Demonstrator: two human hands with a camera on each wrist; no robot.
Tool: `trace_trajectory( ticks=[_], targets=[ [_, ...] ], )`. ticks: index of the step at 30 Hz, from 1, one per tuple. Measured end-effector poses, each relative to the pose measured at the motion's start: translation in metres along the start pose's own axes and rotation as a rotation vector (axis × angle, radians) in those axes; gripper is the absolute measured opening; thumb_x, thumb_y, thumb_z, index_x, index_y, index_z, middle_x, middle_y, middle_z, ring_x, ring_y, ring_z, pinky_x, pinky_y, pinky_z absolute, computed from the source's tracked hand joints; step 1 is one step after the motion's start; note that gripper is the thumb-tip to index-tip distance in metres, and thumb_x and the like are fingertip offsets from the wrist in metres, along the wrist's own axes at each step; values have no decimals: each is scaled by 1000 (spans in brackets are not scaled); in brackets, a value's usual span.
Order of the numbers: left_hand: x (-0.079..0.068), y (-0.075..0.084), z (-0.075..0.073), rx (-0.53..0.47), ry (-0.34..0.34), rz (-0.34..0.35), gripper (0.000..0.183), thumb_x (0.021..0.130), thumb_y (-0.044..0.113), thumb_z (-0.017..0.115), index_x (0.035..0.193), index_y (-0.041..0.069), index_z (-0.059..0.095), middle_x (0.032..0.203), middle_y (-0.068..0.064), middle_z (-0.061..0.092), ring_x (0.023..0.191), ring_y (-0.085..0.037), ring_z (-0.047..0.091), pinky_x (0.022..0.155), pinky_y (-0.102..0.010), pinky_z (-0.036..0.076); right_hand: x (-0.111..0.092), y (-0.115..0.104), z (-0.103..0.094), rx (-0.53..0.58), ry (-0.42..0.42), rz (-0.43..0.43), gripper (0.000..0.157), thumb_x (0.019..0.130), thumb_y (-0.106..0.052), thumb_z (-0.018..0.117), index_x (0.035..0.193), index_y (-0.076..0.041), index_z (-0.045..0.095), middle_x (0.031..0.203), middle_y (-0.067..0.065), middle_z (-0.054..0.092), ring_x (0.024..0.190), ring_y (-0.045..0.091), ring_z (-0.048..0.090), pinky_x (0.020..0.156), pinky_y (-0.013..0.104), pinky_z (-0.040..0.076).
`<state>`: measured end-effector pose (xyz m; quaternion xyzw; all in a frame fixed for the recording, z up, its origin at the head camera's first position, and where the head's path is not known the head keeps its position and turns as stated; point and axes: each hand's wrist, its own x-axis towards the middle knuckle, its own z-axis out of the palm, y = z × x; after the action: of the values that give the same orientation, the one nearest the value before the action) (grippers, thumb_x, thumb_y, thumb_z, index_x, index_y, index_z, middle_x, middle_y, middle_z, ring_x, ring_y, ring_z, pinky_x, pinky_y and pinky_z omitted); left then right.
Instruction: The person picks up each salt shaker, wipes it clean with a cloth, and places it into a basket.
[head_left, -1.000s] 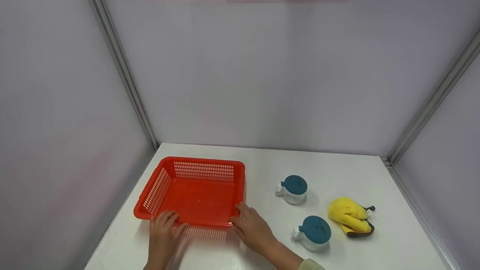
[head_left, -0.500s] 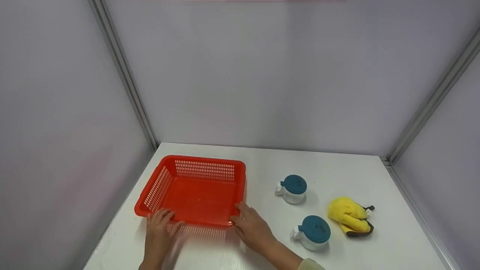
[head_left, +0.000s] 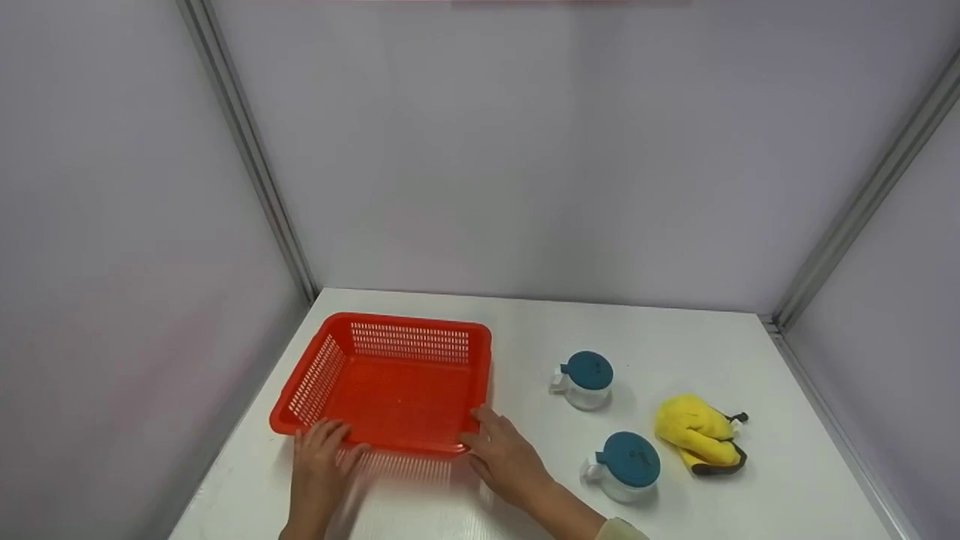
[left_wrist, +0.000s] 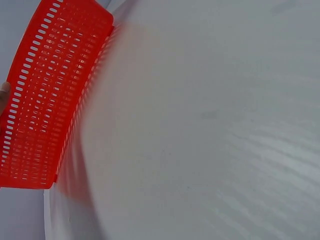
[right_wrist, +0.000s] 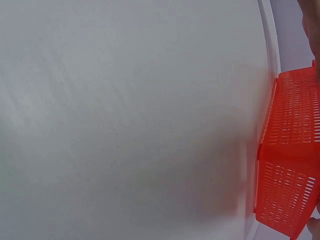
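Note:
A red plastic basket [head_left: 401, 401] with slotted walls sits on the left part of the white table. My left hand [head_left: 319, 469] holds its near rim toward the left corner, fingers over the edge and thumb on the outer side. At the near right corner my right hand [head_left: 510, 457] grips the rim, its fingers spread around the corner. In the left wrist view the slotted outer wall [left_wrist: 47, 95] shows, with a fingertip at its rim. The right wrist view has the basket's corner [right_wrist: 287, 150] with parts of the hand at the picture's edge.
Two clear jars with teal lids, one farther back [head_left: 589, 380] and one nearer [head_left: 630, 465], stand right of the basket, their white handles facing left. Beyond them lies a soft yellow item with black trim [head_left: 697, 435]. Grey-white panels [head_left: 525, 150] enclose the table.
The left hand has shifted slightly left along the near rim, and the basket's left side has risen a touch in the picture. Right hand, jars and yellow item stay put.

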<state>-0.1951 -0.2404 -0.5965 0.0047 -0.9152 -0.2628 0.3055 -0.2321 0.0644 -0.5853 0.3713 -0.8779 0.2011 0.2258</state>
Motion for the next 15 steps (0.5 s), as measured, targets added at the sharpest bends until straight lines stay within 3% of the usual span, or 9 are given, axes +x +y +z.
trace_trajectory(
  ticks=[7, 15],
  targets=[
    [-1, 3, -1, 12, -38, -25, 54, 72, 26, 88, 115, -1, 70, 124, -20, 66, 128, -42, 51, 110, -70, 24, -2, 1, -11, -10, -103, 31, 38, 93, -32, 68, 129, -31, 56, 143, 0, 47, 126, 18, 51, 102, 31, 50],
    [-2, 19, 3, -10, -95, -37, 67, 77, 41, 82, 130, 5, 63, 139, -15, 57, 138, -37, 42, 114, -67, 21, -7, 9, -27, -8, -129, 127, 49, 97, -47, 57, 143, -34, 47, 156, -5, 38, 141, 21, 42, 106, 38, 45]
  ],
)
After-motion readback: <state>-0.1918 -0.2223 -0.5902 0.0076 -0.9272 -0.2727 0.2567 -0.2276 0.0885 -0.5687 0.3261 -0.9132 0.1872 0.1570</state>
